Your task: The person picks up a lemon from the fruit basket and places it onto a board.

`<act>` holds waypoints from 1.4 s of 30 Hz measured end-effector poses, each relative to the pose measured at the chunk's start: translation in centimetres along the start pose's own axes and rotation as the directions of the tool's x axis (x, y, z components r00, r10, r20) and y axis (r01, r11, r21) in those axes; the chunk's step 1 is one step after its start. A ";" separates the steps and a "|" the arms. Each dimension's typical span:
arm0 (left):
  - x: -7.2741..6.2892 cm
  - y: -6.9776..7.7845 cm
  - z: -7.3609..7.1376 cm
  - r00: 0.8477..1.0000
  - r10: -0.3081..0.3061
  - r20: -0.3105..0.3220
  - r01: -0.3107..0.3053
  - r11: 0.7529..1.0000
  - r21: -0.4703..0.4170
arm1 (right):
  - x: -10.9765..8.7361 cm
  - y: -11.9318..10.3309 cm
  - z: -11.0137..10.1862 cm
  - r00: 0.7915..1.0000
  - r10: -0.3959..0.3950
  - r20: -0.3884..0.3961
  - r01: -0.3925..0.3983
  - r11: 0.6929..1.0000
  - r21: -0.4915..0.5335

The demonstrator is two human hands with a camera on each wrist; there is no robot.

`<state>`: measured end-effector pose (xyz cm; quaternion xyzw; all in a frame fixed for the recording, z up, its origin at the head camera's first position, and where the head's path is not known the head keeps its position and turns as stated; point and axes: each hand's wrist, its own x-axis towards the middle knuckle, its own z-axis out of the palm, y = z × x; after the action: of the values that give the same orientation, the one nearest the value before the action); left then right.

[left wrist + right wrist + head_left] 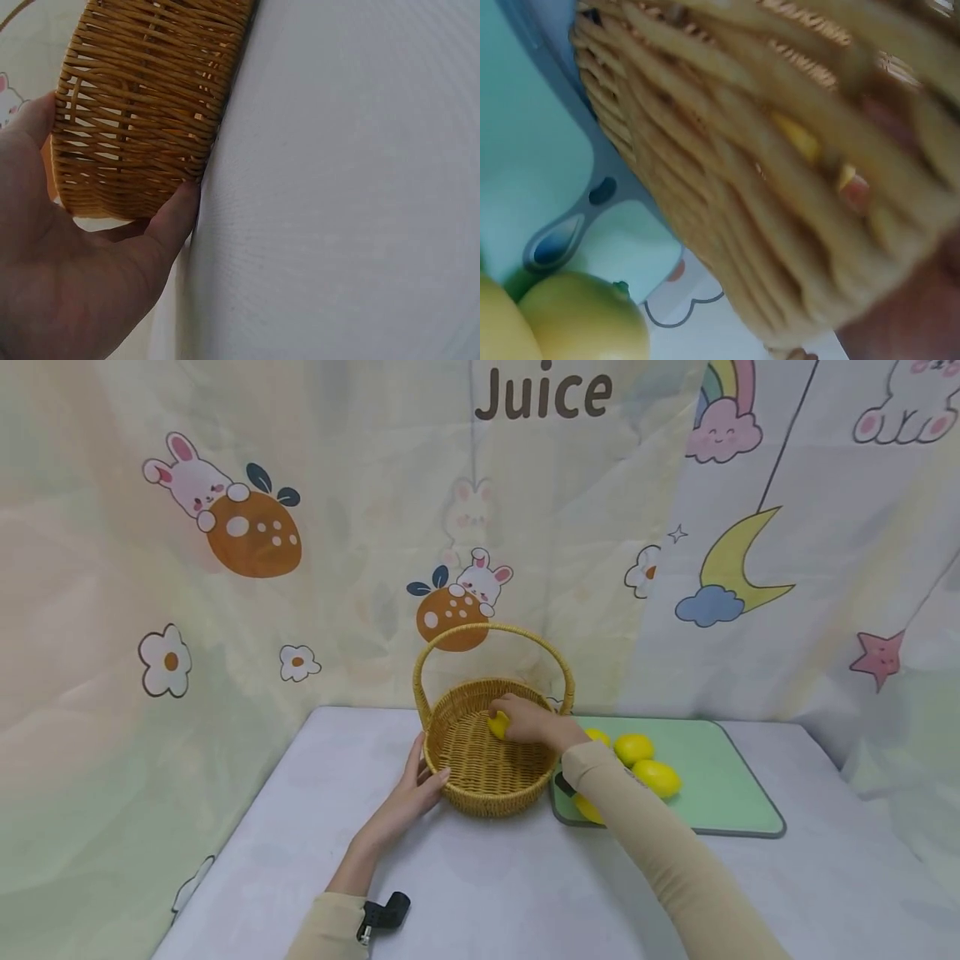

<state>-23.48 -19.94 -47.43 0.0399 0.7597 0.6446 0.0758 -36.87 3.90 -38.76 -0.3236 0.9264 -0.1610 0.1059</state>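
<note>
A round wicker basket [487,797] with a tall arched handle stands on the white table. My left hand [412,789] holds its left side, with thumb and fingers spread along the woven wall [142,112]. Inside the basket, my right hand [525,722] pinches a yellow lemon [498,725] just over the woven bottom. In the right wrist view the wall hides most of that hand, and bits of yellow show through the weave. Several more lemons [657,778] lie on a green cutting board [731,785] right of the basket, some partly behind my right forearm.
The cutting board has a grey rim and a cut-out [555,244] at one corner. A printed curtain [360,527] hangs behind the table. A black strap device [386,912] sits on my left wrist. White tabletop [480,893] stretches in front of the basket.
</note>
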 end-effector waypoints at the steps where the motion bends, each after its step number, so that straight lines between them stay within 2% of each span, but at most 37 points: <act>1: 0.0 0.0 0.1 1.000 -0.003 0.000 0.003 1.000 0.001 | 0.0 0.0 0.1 1.000 -0.002 -0.002 0.002 1.000 -0.005; 6: 0.1 0.2 0.3 1.000 -0.014 -0.013 0.014 1.000 0.006 | -0.1 0.0 0.1 1.000 -0.006 -0.001 0.006 1.000 0.010; 14: 0.3 0.1 0.4 1.000 0.000 -0.002 0.000 1.000 0.014 | -0.7 0.5 0.3 0.993 0.072 0.098 -0.073 0.997 0.008; 16: 0.3 0.0 0.4 1.000 0.006 0.004 -0.007 1.000 0.013 | -0.9 0.5 0.4 0.993 0.056 0.103 -0.057 0.998 0.003; 23: 0.1 0.1 0.3 1.000 -0.013 -0.017 0.013 1.000 0.012 | -1.2 -0.8 0.0 0.993 -0.068 0.093 0.072 0.996 -0.044; 30: -0.1 0.2 0.1 1.000 -0.018 -0.017 0.018 1.000 0.009 | -2.1 -2.5 -1.2 0.995 -0.089 0.055 0.093 0.993 -0.076; 36: 0.0 0.1 0.0 0.999 -0.026 -0.021 0.026 1.000 0.002 | -3.2 -3.0 -1.9 0.987 -0.149 0.058 0.156 0.977 -0.142; 42: 0.1 0.1 0.0 0.999 -0.030 -0.016 0.030 1.000 0.004 | -5.1 -3.6 -2.5 0.985 -0.156 0.069 0.165 0.975 -0.151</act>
<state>-23.53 -19.89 -47.37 0.0237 0.7620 0.6422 0.0793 -31.65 5.03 -34.61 -0.4093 0.9035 -0.0866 0.0931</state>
